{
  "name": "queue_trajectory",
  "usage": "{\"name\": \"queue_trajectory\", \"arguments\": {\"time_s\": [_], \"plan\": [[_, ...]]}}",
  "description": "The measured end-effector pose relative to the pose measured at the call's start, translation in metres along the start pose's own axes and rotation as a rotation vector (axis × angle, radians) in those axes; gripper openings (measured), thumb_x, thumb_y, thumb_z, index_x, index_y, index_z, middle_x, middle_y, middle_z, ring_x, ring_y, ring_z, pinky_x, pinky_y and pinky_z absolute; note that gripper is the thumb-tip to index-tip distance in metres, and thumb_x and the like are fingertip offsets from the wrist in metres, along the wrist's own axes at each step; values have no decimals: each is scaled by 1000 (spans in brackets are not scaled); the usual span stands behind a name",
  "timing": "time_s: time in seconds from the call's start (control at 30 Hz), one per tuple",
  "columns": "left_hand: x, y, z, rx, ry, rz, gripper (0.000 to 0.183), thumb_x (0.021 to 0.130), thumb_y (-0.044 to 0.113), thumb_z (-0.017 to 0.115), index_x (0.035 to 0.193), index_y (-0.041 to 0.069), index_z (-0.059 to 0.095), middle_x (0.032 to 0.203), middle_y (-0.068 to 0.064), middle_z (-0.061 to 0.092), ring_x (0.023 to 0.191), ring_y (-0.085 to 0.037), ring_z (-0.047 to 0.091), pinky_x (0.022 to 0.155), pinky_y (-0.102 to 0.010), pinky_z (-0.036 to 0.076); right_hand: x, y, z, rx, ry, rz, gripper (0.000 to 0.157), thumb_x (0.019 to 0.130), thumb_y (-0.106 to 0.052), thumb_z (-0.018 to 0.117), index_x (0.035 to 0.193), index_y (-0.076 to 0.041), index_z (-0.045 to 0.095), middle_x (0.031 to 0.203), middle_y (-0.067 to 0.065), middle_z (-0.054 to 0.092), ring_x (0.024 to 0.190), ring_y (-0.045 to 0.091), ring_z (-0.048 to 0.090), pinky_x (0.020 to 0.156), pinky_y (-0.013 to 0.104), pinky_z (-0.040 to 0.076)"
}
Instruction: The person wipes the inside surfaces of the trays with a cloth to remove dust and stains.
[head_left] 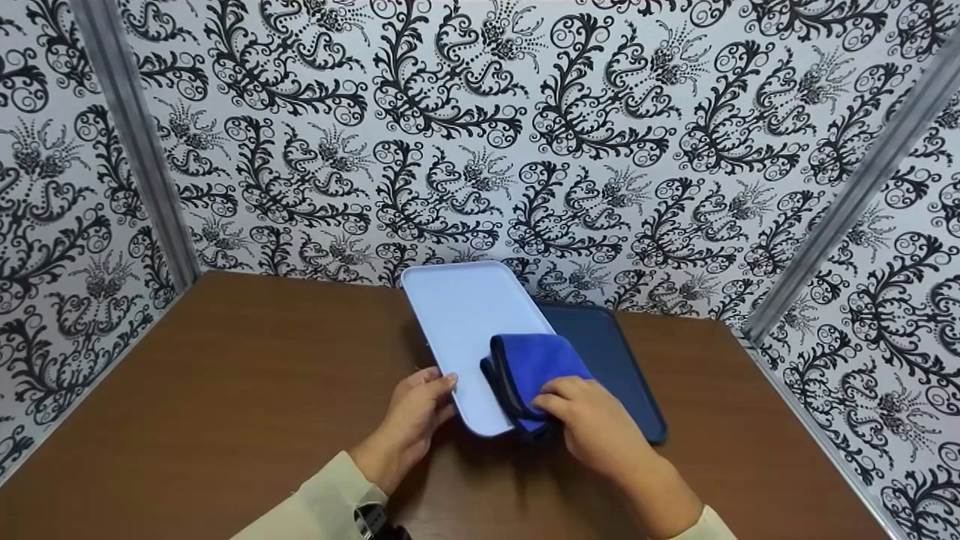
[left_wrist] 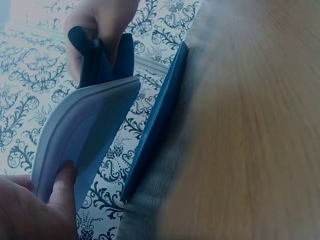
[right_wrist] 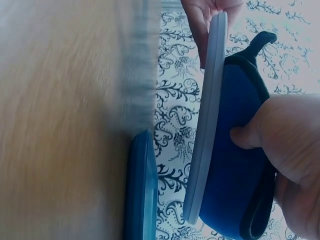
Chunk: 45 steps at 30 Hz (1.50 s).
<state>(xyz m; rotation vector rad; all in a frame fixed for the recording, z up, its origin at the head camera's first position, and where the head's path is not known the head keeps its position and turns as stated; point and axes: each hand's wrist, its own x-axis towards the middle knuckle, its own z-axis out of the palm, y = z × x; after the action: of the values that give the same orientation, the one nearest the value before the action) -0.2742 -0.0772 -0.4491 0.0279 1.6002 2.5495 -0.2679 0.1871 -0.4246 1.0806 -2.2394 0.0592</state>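
Observation:
A light blue tray [head_left: 457, 315] is held up off the table by my left hand [head_left: 416, 416], which grips its near left edge with the thumb on the upper face. In my right hand [head_left: 592, 420] is a folded blue cloth [head_left: 536, 367] with dark edging. The cloth lies against the tray's right side, and the right wrist view shows the thumb pressed on the cloth [right_wrist: 232, 170]. A dark blue tray [head_left: 600, 352] lies on the table, behind and to the right, partly covered by the cloth and light tray.
The brown wooden table [head_left: 225, 390] spreads around both hands. Panels with a black-and-white scroll pattern [head_left: 465, 150] stand behind it and on both sides, joined by grey corner strips [head_left: 135, 135]. A dark watch [head_left: 375, 521] is on the left wrist.

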Motion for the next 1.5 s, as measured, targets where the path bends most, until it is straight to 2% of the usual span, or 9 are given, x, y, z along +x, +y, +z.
{"name": "queue_trajectory", "arguments": {"time_s": [0.2,0.47,0.7,0.93,1.3,1.5], "plan": [[0,-1,-1,-1,12,1,29,102,7,55,123,-13,57,100,-6,72,92,-14,69,84,-31,59,-3,6,4,-7,-6,21,37,73,7,70,99,-18,77,102,-1,72,98,21,68,84,39,56],[-1,0,0,-5,18,7,30,102,8,57,123,-13,58,102,-6,71,93,-14,68,86,-31,59,-5,8,3,-24,-25,75,39,72,8,70,101,-17,77,103,0,72,99,22,68,86,41,57],[-2,1,1,11,24,19,30,103,10,56,123,-12,59,105,-8,72,95,-15,69,87,-32,59,-4,3,-2,-42,-81,134,42,73,10,68,104,-16,77,104,0,73,101,24,69,88,43,58],[-2,1,3,6,28,29,38,104,10,55,132,-15,53,115,-14,72,98,-17,71,91,-35,60,1,-6,-11,-18,-115,134,46,72,12,66,108,-15,77,105,1,72,100,23,68,86,45,58],[-2,-1,3,-1,23,25,36,104,9,55,130,-16,54,111,-12,72,98,-16,69,89,-34,59,3,-17,-12,-28,-154,131,42,72,7,72,107,-15,77,102,1,70,99,23,67,85,43,57],[-2,-1,2,0,25,21,36,104,9,55,131,-16,54,110,-11,73,98,-16,70,90,-34,60,5,-23,-11,-23,-134,108,39,74,6,71,107,-14,76,102,1,70,97,22,66,82,41,56]]}}
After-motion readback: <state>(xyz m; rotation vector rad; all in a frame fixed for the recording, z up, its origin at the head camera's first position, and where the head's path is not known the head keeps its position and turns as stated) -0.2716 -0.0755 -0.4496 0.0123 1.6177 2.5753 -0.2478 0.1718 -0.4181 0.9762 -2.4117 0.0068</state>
